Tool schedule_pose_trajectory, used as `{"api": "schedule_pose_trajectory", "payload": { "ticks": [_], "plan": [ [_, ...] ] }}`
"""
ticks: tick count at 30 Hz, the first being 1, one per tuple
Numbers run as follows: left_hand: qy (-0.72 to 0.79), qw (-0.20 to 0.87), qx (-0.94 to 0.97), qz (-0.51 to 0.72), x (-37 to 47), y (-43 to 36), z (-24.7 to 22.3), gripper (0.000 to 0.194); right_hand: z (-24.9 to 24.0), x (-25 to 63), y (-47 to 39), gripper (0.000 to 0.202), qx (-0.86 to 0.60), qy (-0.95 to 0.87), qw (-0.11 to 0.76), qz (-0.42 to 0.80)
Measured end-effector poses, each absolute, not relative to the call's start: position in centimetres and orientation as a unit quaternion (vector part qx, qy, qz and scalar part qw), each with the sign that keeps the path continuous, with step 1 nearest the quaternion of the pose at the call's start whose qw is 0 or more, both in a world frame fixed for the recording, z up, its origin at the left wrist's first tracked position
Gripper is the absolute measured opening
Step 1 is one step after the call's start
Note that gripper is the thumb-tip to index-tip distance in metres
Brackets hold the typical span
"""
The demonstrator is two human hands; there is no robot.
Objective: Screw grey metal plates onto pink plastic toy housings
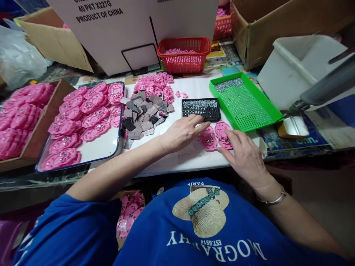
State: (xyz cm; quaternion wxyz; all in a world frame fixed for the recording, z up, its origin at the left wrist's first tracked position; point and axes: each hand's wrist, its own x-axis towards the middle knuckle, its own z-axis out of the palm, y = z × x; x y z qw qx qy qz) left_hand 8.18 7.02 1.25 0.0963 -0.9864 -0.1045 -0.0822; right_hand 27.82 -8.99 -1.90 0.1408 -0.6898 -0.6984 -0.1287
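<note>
Just nearside of the black tray point(213, 119), your right hand point(246, 155) grasps one of two pink shells point(221, 132), seemingly midway, your left hand's point(180, 135) hold I cannot tell; left of that tray, stacked shells point(95, 102) look done while loose grey plates point(151, 111) await.

This looks like a small assembly workshop. Matching pink plastic parts point(95, 120) sit in batches in a white tray point(104, 146) towards the left edge of the worktop point(188, 162); small metal pieces point(203, 104), probably screws, lie in a black tray point(215, 118) and a green tray point(260, 125) nearer the right. Open cardboard cartons point(274, 33) and a red basket point(184, 66) line the back edge.
</note>
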Motion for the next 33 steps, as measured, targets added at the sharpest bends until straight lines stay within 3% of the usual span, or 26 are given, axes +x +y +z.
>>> {"api": "schedule_pose_trajectory", "payload": {
  "ticks": [8, 13, 21, 26, 29, 33],
  "plan": [
    [-0.21, 0.067, -0.964, -0.149, 4.0, 8.1, 1.4, 0.033, -0.5, 26.7, -9.3, 0.046, -0.63, -0.728, 0.138, -0.232],
    [-0.257, 0.059, -0.946, -0.188, 0.9, 9.0, 2.1, 0.034, -0.7, 25.5, -6.7, 0.033, -0.524, -0.821, 0.117, -0.195],
    [-0.431, 0.054, -0.871, -0.229, -7.7, 10.4, 4.4, 0.032, -2.0, 26.2, -4.8, 0.029, -0.501, -0.829, 0.135, -0.211],
    [-0.563, 0.041, -0.789, -0.242, -13.4, 13.1, 5.4, 0.028, -0.5, 25.7, -4.9, 0.034, -0.472, -0.851, 0.181, -0.145],
    [-0.584, -0.004, -0.788, -0.194, -15.4, 14.9, 5.2, 0.021, 2.5, 23.8, -3.4, 0.029, -0.42, -0.873, 0.229, -0.093],
    [-0.596, 0.008, -0.789, -0.147, -16.8, 16.2, 4.6, 0.02, 6.2, 19.0, 2.2, 0.029, -0.382, -0.895, 0.227, -0.033]
  ]
}}
